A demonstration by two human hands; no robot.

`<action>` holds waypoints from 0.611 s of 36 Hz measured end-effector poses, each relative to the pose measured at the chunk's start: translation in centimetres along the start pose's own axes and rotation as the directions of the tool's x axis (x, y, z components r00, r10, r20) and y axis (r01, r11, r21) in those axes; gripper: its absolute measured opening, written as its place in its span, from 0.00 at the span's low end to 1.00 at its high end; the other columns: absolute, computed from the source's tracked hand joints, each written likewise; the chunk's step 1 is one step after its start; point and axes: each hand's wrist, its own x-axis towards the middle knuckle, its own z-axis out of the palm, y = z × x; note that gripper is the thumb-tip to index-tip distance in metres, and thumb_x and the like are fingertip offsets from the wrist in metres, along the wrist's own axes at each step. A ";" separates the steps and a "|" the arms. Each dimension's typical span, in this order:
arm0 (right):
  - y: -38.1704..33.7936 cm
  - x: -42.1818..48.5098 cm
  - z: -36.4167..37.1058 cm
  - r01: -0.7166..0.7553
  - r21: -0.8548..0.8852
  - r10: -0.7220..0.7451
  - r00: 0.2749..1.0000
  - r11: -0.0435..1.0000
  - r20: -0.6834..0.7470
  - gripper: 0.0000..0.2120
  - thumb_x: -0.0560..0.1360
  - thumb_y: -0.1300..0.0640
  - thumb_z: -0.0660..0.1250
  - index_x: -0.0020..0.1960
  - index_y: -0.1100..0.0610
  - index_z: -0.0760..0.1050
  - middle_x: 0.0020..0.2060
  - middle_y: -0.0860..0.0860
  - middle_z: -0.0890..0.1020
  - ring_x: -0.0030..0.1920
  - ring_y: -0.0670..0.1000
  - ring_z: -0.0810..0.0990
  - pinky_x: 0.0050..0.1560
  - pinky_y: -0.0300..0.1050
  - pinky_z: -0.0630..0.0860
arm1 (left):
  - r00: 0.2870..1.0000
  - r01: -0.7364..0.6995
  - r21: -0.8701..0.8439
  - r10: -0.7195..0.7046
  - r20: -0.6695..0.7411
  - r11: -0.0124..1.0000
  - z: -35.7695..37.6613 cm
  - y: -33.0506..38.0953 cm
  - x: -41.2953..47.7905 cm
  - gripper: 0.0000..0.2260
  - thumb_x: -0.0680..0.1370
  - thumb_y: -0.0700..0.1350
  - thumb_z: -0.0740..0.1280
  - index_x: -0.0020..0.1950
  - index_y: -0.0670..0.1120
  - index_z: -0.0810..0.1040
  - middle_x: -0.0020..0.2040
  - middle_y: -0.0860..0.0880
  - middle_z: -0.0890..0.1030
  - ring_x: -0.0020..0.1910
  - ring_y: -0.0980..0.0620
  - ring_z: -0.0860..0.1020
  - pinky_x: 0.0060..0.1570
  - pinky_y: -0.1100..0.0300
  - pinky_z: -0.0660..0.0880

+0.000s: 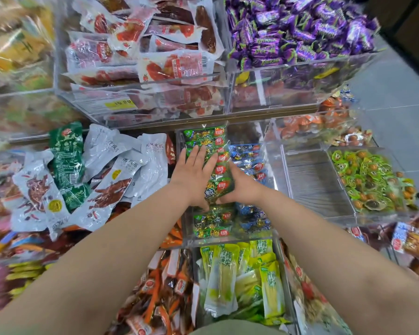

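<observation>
Here, left grip [194, 174] flat with fingers straight, pressing the green snack packets [219, 187] from their left, right grip [243, 186] curled round the same bundle from its right, bundle between both grips inside the clear bin [228, 241], blue packets [247, 153] just beyond the right grip.

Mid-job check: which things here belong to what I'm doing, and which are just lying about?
In the job: green packets, left hand pressing them, right hand gripping them, clear bin.
Lying about: blue packets, purple candies, yellow-green pouches, grey pouches.
</observation>
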 end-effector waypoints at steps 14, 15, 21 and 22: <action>2.3 -5.2 -1.1 0.013 0.392 0.154 0.907 0.920 -0.391 0.20 0.74 0.70 0.62 0.60 0.51 0.75 0.47 0.43 0.80 0.49 0.44 0.79 0.40 0.27 0.72 | 0.992 0.013 -0.145 -0.031 -0.123 0.989 -2.1 1.1 -3.0 0.52 0.68 0.75 0.58 0.79 0.49 0.38 0.78 0.39 0.35 0.76 0.40 0.34 0.71 0.39 0.35; 2.5 -5.7 -1.0 0.010 0.391 0.166 0.896 0.920 -0.412 0.19 0.74 0.69 0.63 0.59 0.52 0.76 0.44 0.41 0.79 0.45 0.42 0.78 0.38 0.28 0.72 | 0.991 0.018 -0.187 -0.043 -0.130 0.982 -2.2 1.3 -3.5 0.52 0.68 0.75 0.59 0.79 0.49 0.38 0.78 0.40 0.35 0.76 0.41 0.34 0.72 0.40 0.35; 3.8 -9.9 0.1 0.061 0.431 0.176 0.855 0.900 -0.488 0.14 0.75 0.70 0.62 0.48 0.52 0.77 0.40 0.43 0.79 0.40 0.39 0.77 0.39 0.26 0.72 | 0.898 -0.025 -0.491 -0.196 -0.394 0.871 -2.5 4.6 -7.9 0.26 0.77 0.59 0.63 0.69 0.45 0.71 0.68 0.42 0.71 0.69 0.41 0.66 0.68 0.45 0.64; 4.1 -10.7 0.3 0.061 0.445 0.188 0.849 0.894 -0.494 0.15 0.75 0.70 0.61 0.47 0.51 0.76 0.39 0.44 0.79 0.39 0.40 0.77 0.37 0.26 0.72 | 0.879 -0.051 -0.533 -0.215 -0.426 0.845 -2.3 5.5 -8.7 0.18 0.77 0.55 0.63 0.61 0.45 0.77 0.59 0.44 0.77 0.61 0.43 0.72 0.61 0.48 0.70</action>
